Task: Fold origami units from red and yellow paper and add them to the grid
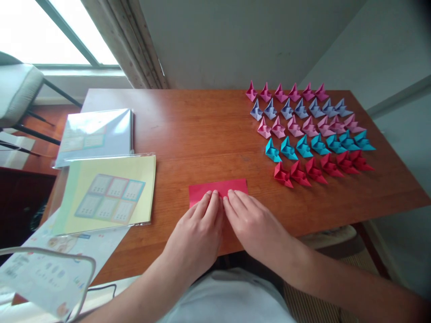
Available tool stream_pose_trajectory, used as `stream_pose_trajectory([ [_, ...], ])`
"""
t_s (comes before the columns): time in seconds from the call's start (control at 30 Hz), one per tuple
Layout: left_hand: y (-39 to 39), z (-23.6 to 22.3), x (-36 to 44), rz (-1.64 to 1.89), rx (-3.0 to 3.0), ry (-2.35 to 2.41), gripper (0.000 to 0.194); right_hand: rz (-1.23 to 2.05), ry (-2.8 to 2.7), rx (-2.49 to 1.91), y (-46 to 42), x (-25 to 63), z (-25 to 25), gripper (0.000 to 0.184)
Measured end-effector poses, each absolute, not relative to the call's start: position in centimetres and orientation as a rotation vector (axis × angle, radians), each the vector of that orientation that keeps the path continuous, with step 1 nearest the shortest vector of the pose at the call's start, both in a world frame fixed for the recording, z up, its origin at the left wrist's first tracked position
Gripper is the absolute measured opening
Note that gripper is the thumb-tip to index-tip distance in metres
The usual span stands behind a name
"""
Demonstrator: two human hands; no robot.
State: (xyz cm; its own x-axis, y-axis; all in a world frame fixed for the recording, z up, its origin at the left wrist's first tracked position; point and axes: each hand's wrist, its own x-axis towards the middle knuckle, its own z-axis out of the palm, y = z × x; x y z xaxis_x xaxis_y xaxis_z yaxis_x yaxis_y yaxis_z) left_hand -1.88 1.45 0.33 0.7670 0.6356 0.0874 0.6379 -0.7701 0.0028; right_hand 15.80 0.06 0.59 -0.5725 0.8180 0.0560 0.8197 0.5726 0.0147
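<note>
Red paper (218, 185): lower centre of the frame, on the table (202, 134), probably pressed down to steady it.
Left hand (199, 229): fingers together, tips on the paper; thumb hidden, so pinching cannot be told.
Right hand (252, 220): likewise, tips near the left's.
Folded shapes (310, 128): upper right, rowed by colour, perhaps leaving working room.

Free lane runs over the bare middle of the table (195, 134) from red sheet (220, 186) to far edge, bounded left by the yellow pack (109, 196) and pale pack (97, 138), right by five rows of folded figures (309, 127); left hand (199, 231) and right hand (252, 218) obstruct near centre.
</note>
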Motion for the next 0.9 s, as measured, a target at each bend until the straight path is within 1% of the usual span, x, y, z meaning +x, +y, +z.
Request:
stream_pose_trajectory([
  [0.07,0.7,0.3,-1.8,-0.080,-2.921,-1.066,0.052,-0.120,-2.779,-1.420,-1.1,15.8,0.3,0.050],
  [0.1,0.4,0.4,-1.7,-0.040,-2.924,-1.082,0.061,-0.129,-2.795,-1.410,-1.5,15.8,0.2,0.054],
  [0.2,-0.1,0.5,-1.4,0.115,-2.952,-1.116,0.098,-0.079,-2.810,-1.409,-2.3,15.5,-0.5,0.060],
  [0.27,-0.3,0.5,-1.3,0.225,-2.960,-1.118,0.110,-0.015,-2.776,-1.440,-2.5,15.2,-1.0,0.061],
  [0.4,-0.8,0.2,-1.2,0.367,-2.953,-1.128,0.115,0.122,-2.628,-1.502,-2.9,14.7,-1.8,0.063],
  [0.47,-1.0,0.0,-1.1,0.382,-2.940,-1.133,0.118,0.188,-2.557,-1.501,-3.1,14.8,-1.9,0.065],
  [0.57,-1.1,-0.4,-1.1,0.390,-2.901,-1.125,0.127,0.223,-2.506,-1.506,-3.9,16.0,-1.9,0.068],
  [0.67,-1.1,-0.5,-1.1,0.408,-2.871,-1.093,0.135,0.175,-2.492,-1.583,-4.9,18.0,-1.7,0.070],
  [0.73,-1.0,-0.4,-1.1,0.409,-2.867,-1.093,0.135,0.108,-2.497,-1.645,-5.4,19.4,-1.4,0.070],
  [0.8,-1.0,-0.3,-1.1,0.400,-2.880,-1.106,0.134,0.053,-2.579,-1.645,-5.3,20.3,-1.0,0.067],
  [0.9,-0.9,-0.1,-1.1,0.380,-2.897,-1.115,0.135,-0.082,-2.690,-1.652,-4.5,20.4,-0.2,0.055],
])
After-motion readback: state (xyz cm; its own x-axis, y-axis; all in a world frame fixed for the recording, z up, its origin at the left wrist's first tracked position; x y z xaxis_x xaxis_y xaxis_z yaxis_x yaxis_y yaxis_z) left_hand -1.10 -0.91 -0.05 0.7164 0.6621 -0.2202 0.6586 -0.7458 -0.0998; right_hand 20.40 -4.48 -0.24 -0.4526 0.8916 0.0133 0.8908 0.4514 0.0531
